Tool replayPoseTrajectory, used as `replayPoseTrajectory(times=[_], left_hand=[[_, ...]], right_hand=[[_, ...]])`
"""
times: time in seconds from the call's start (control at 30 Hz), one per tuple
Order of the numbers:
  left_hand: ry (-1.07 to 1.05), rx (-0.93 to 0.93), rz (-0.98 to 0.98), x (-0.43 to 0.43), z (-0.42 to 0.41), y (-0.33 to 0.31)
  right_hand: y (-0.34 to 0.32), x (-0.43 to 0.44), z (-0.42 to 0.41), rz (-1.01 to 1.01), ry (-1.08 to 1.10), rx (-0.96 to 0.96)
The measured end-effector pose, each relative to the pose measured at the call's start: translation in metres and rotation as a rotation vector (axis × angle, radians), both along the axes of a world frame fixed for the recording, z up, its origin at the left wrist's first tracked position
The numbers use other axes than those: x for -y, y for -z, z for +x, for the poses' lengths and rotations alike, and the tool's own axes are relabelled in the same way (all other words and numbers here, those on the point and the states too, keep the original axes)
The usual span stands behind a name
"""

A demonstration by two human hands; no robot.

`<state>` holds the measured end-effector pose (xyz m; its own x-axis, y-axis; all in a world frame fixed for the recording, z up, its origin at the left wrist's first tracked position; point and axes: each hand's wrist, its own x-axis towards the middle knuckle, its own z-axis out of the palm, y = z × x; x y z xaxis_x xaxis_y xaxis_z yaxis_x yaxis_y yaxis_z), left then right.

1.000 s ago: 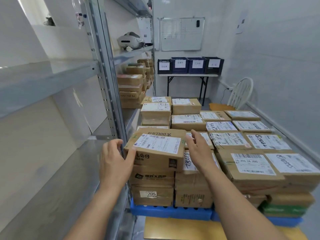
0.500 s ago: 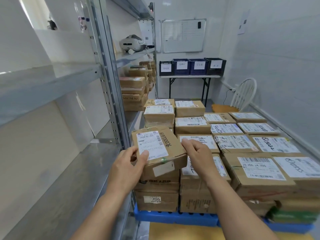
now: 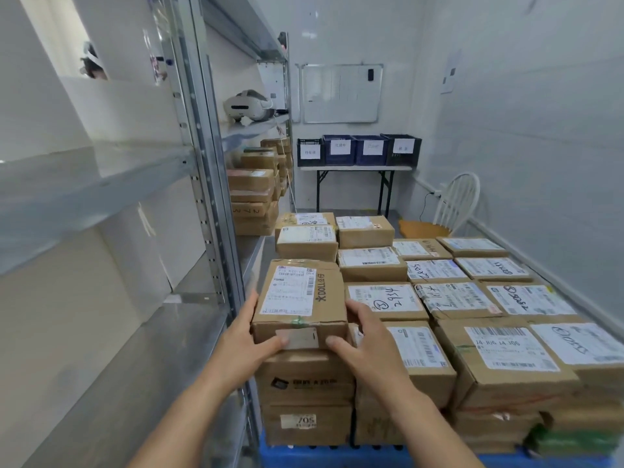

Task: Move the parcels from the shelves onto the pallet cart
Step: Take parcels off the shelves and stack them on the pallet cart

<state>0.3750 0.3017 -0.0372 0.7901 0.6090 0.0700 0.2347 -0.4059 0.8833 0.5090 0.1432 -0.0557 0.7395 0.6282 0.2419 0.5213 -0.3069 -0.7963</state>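
Observation:
A brown cardboard parcel (image 3: 300, 295) with a white label sits on top of the nearest left stack of parcels on the blue pallet cart (image 3: 334, 456). My left hand (image 3: 246, 339) grips its left near corner, thumb on the front face. My right hand (image 3: 364, 336) grips its right near corner, fingers on the right side. Many more labelled parcels (image 3: 472, 298) cover the cart to the right and behind. Several parcels (image 3: 253, 194) stay stacked on the far part of the metal shelf (image 3: 111, 366) at the left.
The shelf's steel upright (image 3: 209, 197) stands just left of the held parcel. A white headset (image 3: 248, 106) lies on an upper shelf. At the back, a folding table (image 3: 354, 168) carries dark bins, and a white chair (image 3: 449, 204) stands by the right wall.
The parcel has turned from lying across to lying lengthwise and has come down onto the near left stack. Both hands slid to its near corners.

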Motion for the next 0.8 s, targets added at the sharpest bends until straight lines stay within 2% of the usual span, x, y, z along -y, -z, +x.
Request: replayPoseTrajectory(times=[0.17, 0.53, 0.7, 0.8], left_hand=[[0.050, -0.056, 0.011, -0.014, -0.001, 0.015], [0.080, -0.048, 0.032, -0.021, 0.012, 0.015], [0.070, -0.057, 0.041, -0.024, 0.011, 0.018], [0.036, -0.053, 0.075, -0.025, 0.007, 0.021]], right_hand=[[0.005, -0.003, -0.001, -0.078, 0.034, -0.010], [-0.004, -0.008, 0.000, -0.048, 0.075, -0.037], [-0.006, -0.009, -0.003, -0.112, 0.122, 0.035], [-0.008, -0.005, -0.004, -0.178, 0.201, 0.160]])
